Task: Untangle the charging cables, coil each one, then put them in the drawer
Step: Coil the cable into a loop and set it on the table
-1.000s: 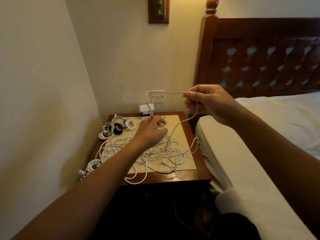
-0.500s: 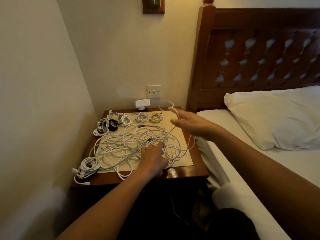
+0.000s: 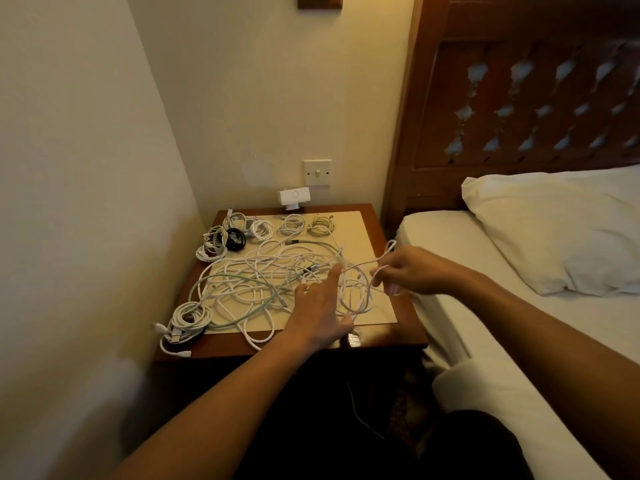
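A loose tangle of white and pale green charging cables (image 3: pixel 263 282) spreads over the wooden nightstand (image 3: pixel 374 220). My right hand (image 3: pixel 412 271) hovers over the nightstand's right edge and pinches a white cable (image 3: pixel 367 265) that loops above its fingers. My left hand (image 3: pixel 322 306) lies flat on the tangle with straight fingers, index pointing toward that cable. Several coiled cables (image 3: pixel 291 225) sit along the back of the top. A coiled white bundle (image 3: pixel 188 318) rests at the front left corner. No drawer shows in this view.
A white charger block (image 3: pixel 294 197) stands at the back edge under a wall switch (image 3: pixel 317 172). A black coiled cable (image 3: pixel 235 239) lies at the back left. The wall (image 3: pixel 86 202) closes the left side. A bed with a pillow (image 3: pixel 554 230) and wooden headboard fills the right.
My right hand came down from chest height to the nightstand's right edge, still with the white cable. My left hand moved forward and flattened onto the tangle. The camera tilted down.
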A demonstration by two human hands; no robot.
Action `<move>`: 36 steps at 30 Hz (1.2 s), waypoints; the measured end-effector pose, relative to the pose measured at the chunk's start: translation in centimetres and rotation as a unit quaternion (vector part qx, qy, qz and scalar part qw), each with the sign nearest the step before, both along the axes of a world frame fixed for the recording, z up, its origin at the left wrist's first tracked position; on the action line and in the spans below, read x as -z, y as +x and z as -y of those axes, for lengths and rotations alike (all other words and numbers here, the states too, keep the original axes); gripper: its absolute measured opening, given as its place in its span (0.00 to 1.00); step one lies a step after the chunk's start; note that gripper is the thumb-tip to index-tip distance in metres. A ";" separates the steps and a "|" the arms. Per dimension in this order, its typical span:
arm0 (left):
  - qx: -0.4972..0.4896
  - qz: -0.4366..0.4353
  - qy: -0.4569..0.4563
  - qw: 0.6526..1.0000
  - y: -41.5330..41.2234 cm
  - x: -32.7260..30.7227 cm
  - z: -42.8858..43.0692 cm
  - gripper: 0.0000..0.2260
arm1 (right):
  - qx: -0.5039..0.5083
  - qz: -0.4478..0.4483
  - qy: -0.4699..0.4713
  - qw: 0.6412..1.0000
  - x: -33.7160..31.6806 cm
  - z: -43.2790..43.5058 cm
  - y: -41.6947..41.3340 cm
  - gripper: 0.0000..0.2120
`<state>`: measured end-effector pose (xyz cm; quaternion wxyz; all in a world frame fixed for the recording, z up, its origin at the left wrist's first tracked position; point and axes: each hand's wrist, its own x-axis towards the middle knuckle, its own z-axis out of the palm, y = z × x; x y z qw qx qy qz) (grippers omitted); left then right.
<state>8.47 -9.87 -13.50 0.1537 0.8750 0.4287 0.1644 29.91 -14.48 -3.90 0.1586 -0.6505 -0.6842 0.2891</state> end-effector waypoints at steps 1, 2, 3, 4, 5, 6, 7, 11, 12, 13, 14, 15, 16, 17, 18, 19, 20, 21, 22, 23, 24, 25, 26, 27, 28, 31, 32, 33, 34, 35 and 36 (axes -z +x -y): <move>-0.008 0.032 -0.009 0.999 -0.2 -0.3 0.1 0.44 | 0.021 -0.058 0.002 0.998 -1.0 0.2 0.3 0.13; -0.017 0.066 -0.016 0.998 -0.4 -0.5 0.0 0.42 | 0.047 -0.111 0.008 0.993 -2.0 0.3 0.6 0.13; -0.025 0.098 -0.026 0.994 -0.6 -0.7 -0.1 0.40 | 0.075 -0.164 0.014 0.983 -2.9 0.3 0.9 0.13; -0.037 0.129 -0.037 0.990 -0.9 -1.1 -0.4 0.36 | 0.100 -0.214 0.018 0.972 -3.8 0.4 1.1 0.14; -0.056 0.157 -0.039 0.985 -1.1 -1.5 -0.8 0.31 | 0.123 -0.262 0.025 0.957 -4.7 0.4 1.4 0.14; -0.081 0.176 -0.033 0.981 -1.5 -1.9 -1.5 0.25 | 0.141 -0.312 0.037 0.939 -5.7 0.5 1.8 0.14; -0.108 0.193 -0.030 0.975 -1.8 -2.5 -2.3 0.17 | 0.155 -0.366 0.050 0.916 -6.6 0.6 2.3 0.14; -0.198 0.255 -0.054 0.945 -4.0 -5.1 -4.8 0.08 | 0.194 -0.531 0.121 0.816 -9.4 1.3 5.3 0.15; -0.213 0.260 -0.062 0.940 -4.7 -5.6 -5.3 0.08 | 0.214 -0.547 0.147 0.796 -9.9 1.6 6.1 0.15; -0.226 0.267 -0.067 0.935 -5.5 -6.0 -5.8 0.08 | 0.236 -0.547 0.171 0.785 -10.3 2.0 6.8 0.15; -0.234 0.276 -0.070 0.930 -6.2 -6.3 -6.2 0.08 | 0.260 -0.531 0.191 0.784 -10.5 2.5 7.6 0.15; -0.238 0.286 -0.073 0.925 -6.8 -6.5 -6.5 0.07 | 0.281 -0.498 0.202 0.795 -10.4 3.0 8.3 0.15; -0.236 0.295 -0.077 0.923 -7.2 -6.9 -6.6 0.07 | 0.299 -0.446 0.202 0.819 -10.1 3.6 8.9 0.14; -0.229 0.304 -0.083 0.921 -7.5 -7.2 -6.5 0.06 | 0.308 -0.379 0.183 0.853 -9.5 4.2 9.3 0.14; -0.219 0.312 -0.092 0.920 -7.6 -7.5 -6.4 0.06 | 0.303 -0.307 0.146 0.890 -8.8 4.8 9.6 0.12; -0.209 0.324 -0.100 0.917 -7.6 -7.8 -6.3 0.07 | 0.280 -0.242 0.097 0.924 -8.0 5.2 9.6 0.11; -0.196 0.336 -0.107 0.915 -7.7 -8.1 -6.0 0.08 | 0.248 -0.184 0.038 0.951 -7.2 5.7 9.4 0.11; -0.183 0.348 -0.110 0.913 -7.6 -8.3 -5.8 0.08 | 0.214 -0.122 -0.019 0.969 -6.3 6.0 9.0 0.11; -0.170 0.357 -0.111 0.912 -7.6 -8.5 -5.5 0.08 | 0.179 -0.043 -0.067 0.981 -5.5 6.1 8.5 0.11; -0.159 0.361 -0.110 0.912 -7.6 -8.7 -5.2 0.08 | 0.142 0.049 -0.105 0.983 -4.8 6.0 7.9 0.10; -0.151 0.363 -0.109 0.913 -7.6 -8.7 -4.9 0.08 | 0.107 0.144 -0.136 0.974 -4.1 5.8 7.2 0.10; -0.144 0.365 -0.110 0.913 -7.6 -8.8 -4.5 0.08 | 0.077 0.228 -0.164 0.957 -3.5 5.5 6.2 0.10; -0.138 0.367 -0.113 0.913 -7.5 -8.8 -4.2 0.08 | 0.059 0.286 -0.180 0.939 -2.9 4.9 5.2 0.12; -0.134 0.369 -0.119 0.912 -7.4 -8.7 -4.0 0.08 | 0.050 0.306 -0.175 0.934 -2.5 4.4 4.1 0.14; -0.130 0.371 -0.126 0.911 -7.3 -8.6 -3.8 0.08 | 0.049 0.293 -0.153 0.942 -2.2 3.8 2.8 0.15; -0.115 0.379 -0.142 0.907 -7.0 -8.4 -3.3 0.07 | 0.092 0.168 -0.047 0.980 -1.6 1.4 -1.5 0.19; -0.110 0.381 -0.144 0.907 -6.8 -8.3 -3.1 0.07 | 0.106 0.134 -0.029 0.985 -1.2 0.4 -3.0 0.24; -0.105 0.382 -0.145 0.907 -6.6 -8.3 -2.9 0.07 | 0.114 0.113 -0.017 0.987 -0.8 -0.5 -4.6 0.29; -0.100 0.382 -0.146 0.907 -6.4 -8.2 -2.7 0.07 | 0.115 0.109 -0.013 0.987 -0.1 -1.4 -6.1 0.30; -0.094 0.382 -0.148 0.908 -6.2 -8.2 -2.6 0.07 | 0.113 0.112 -0.009 0.987 0.9 -2.2 -7.4 0.29; -0.089 0.381 -0.150 0.908 -6.1 -8.1 -2.5 0.07 | 0.115 0.119 -0.002 0.986 2.1 -3.0 -8.3 0.27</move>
